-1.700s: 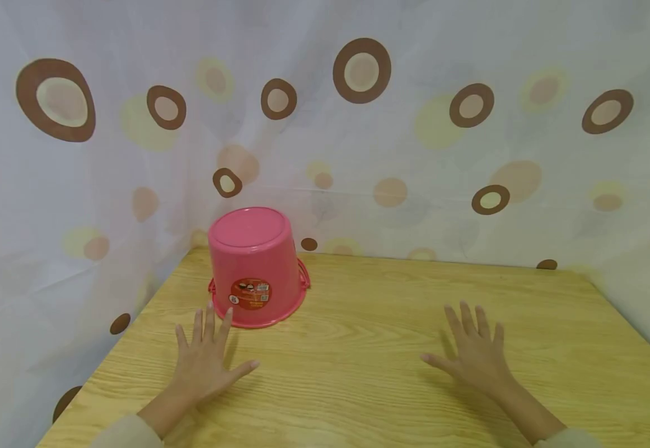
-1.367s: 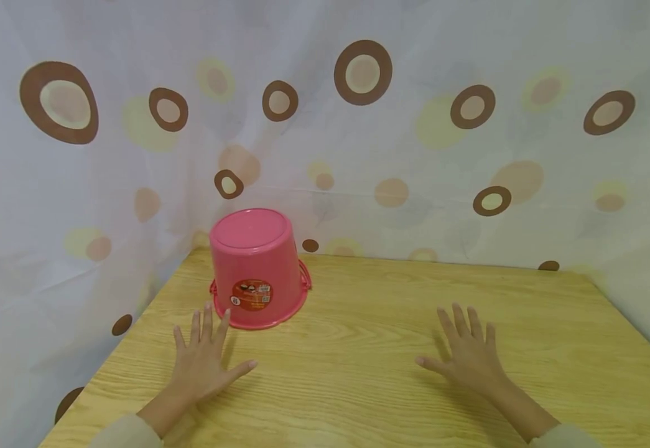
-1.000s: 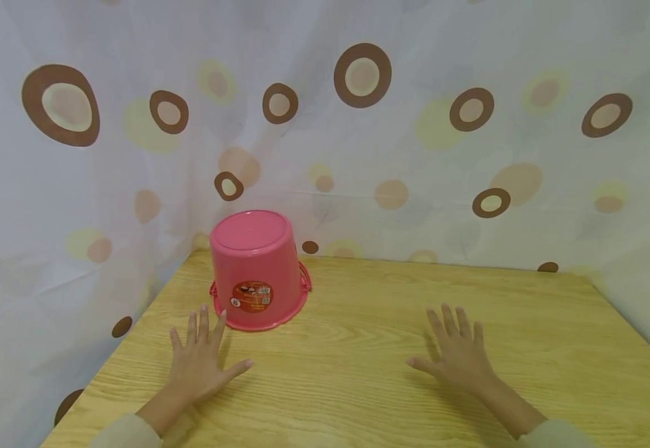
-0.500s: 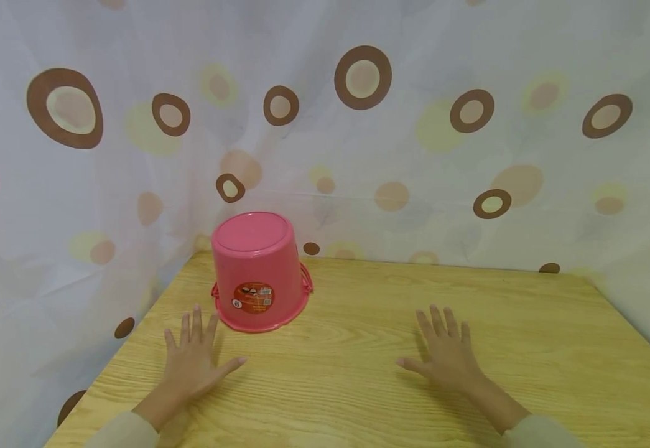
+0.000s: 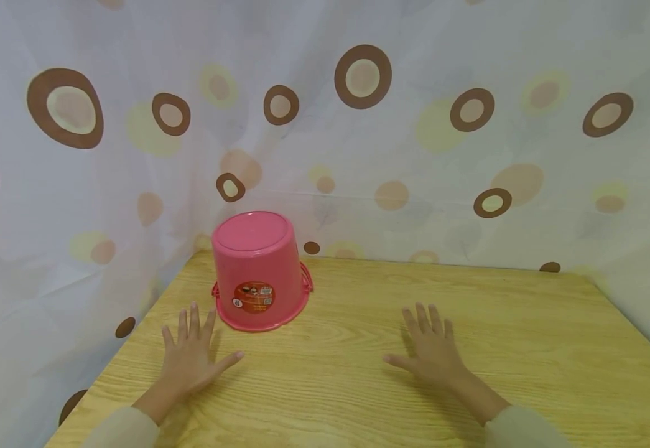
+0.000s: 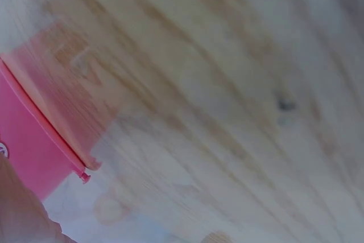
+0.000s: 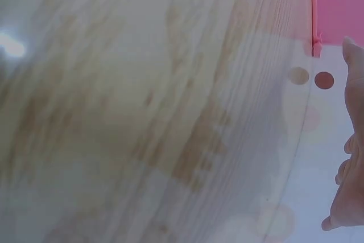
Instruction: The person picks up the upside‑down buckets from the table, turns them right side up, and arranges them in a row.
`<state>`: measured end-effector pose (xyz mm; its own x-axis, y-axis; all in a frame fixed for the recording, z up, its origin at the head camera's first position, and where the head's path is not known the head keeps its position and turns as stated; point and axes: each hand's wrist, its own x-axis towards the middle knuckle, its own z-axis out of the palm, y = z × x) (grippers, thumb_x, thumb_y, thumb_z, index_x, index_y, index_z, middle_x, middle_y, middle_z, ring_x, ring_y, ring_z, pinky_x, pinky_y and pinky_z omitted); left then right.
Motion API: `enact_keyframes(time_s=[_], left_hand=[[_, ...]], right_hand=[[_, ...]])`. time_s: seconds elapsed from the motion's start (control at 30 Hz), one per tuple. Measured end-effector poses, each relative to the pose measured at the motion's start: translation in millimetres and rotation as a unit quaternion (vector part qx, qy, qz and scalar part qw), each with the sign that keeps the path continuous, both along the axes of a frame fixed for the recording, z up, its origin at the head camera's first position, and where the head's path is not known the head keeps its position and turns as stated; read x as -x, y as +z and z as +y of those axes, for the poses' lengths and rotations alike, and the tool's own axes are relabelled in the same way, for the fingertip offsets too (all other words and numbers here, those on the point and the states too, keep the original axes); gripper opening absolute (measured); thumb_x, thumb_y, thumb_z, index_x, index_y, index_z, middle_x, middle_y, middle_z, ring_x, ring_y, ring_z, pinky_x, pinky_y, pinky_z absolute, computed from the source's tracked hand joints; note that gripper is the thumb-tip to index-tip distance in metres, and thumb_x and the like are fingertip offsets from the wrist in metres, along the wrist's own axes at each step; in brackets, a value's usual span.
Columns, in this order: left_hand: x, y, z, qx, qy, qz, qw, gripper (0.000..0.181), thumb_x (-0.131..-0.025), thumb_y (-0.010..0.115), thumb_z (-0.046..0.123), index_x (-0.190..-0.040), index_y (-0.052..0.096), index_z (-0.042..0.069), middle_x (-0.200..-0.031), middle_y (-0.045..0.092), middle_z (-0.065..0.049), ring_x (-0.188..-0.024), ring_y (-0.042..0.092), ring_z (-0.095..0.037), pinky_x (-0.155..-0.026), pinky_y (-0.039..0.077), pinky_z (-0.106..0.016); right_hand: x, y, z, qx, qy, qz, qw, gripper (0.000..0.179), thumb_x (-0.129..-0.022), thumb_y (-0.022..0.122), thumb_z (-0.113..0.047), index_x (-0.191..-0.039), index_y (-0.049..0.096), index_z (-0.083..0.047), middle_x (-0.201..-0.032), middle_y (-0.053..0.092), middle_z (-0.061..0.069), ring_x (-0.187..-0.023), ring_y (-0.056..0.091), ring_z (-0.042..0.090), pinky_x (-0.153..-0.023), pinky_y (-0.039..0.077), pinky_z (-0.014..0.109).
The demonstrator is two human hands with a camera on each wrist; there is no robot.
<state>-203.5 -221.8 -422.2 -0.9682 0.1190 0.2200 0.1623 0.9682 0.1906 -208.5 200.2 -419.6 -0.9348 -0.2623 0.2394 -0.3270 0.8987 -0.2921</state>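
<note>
A pink plastic bucket (image 5: 254,267) stands upside down at the back left of the wooden table, an orange label on its side and its handle down by the rim. In front of it and to its left is my left hand (image 5: 187,358), fingers spread, holding nothing. To the right of the bucket and farther forward, my right hand (image 5: 433,354) is spread and holds nothing. Both palms face down; whether they touch the tabletop I cannot tell. Each wrist view shows part of the bucket (image 6: 28,135), with my right hand (image 7: 352,140) at the edge of its own view.
A wood-grain table (image 5: 347,386) spreads under both hands. Behind it and on both sides hangs a white curtain (image 5: 392,149) printed with brown, peach and yellow circles.
My right hand has moved left over the table, closer to the bucket. My left hand has shifted slightly left. The bucket has stayed where it was.
</note>
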Motion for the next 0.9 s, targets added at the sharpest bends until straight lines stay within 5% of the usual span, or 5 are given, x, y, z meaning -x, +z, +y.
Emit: enact_keyframes(time_s=[0.53,0.9], left_hand=[[7.9,-6.2,-1.6,0.008,-0.005,0.0,1.0,0.101,-0.077,0.053,0.068,-0.145,0.023,0.0,-0.15,0.008,-0.034,-0.137,0.006,-0.053,-0.102,0.004,-0.073],[11.1,-12.2,-3.7,0.009,-0.008,-0.006,0.9999,0.101,-0.078,0.051,0.068,-0.145,0.023,-0.002,-0.15,0.012,-0.033,-0.137,0.009,-0.052,-0.104,0.006,-0.071]], right_hand=[[10.6,-3.9,-29.1,0.005,0.037,0.005,0.9993,0.096,-0.077,0.063,-0.057,-0.141,0.029,0.005,-0.146,0.022,0.034,-0.136,0.012,0.053,-0.101,0.012,0.073],[17.1,-0.7,-46.5,0.016,0.036,-0.029,0.9988,0.093,-0.081,0.061,-0.055,-0.144,0.025,0.003,-0.148,0.017,0.033,-0.138,0.01,0.052,-0.104,0.009,0.071]])
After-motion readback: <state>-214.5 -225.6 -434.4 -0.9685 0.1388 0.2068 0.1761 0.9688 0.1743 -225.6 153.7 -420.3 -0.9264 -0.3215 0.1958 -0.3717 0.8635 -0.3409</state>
